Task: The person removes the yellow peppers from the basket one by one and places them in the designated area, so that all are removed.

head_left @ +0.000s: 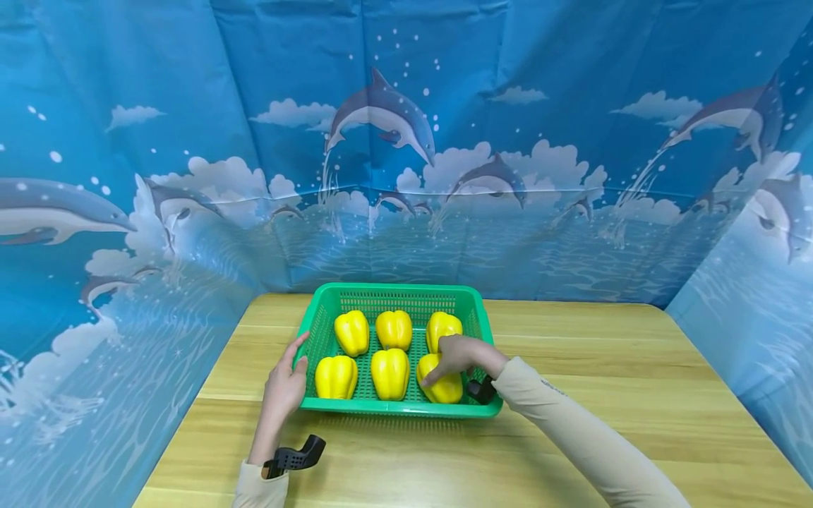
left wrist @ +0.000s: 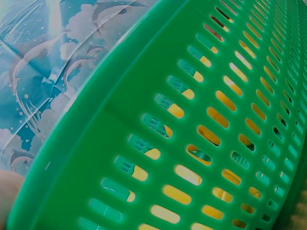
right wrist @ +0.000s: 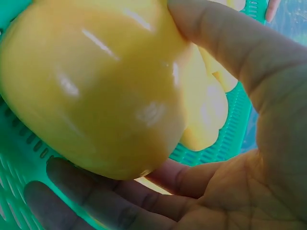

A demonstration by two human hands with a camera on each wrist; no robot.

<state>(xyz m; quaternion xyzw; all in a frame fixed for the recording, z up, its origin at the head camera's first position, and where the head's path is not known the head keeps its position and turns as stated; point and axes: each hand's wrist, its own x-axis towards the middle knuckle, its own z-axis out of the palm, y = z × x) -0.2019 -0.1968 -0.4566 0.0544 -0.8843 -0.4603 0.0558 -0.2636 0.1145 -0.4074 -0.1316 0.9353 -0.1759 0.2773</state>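
Note:
A green plastic basket [head_left: 394, 407] holds several yellow bell peppers, set in a back row and a front row. My right hand [head_left: 462, 355] reaches over the basket's right side and grips the front right bell pepper [head_left: 447, 388]. In the right wrist view, the thumb [right wrist: 216, 33] lies on one side of that pepper [right wrist: 96, 91] and the other fingers curl along its opposite side. My left hand [head_left: 284, 381] rests against the left rim with its fingers extended. Only a sliver of it shows in the left wrist view, beside the green rim [left wrist: 72, 129].
The basket stands on a wooden table [head_left: 603, 367], near its back edge. Behind hangs a blue curtain [head_left: 406, 233] printed with dolphins. A black wrist device [head_left: 298, 454] sits on the left wrist.

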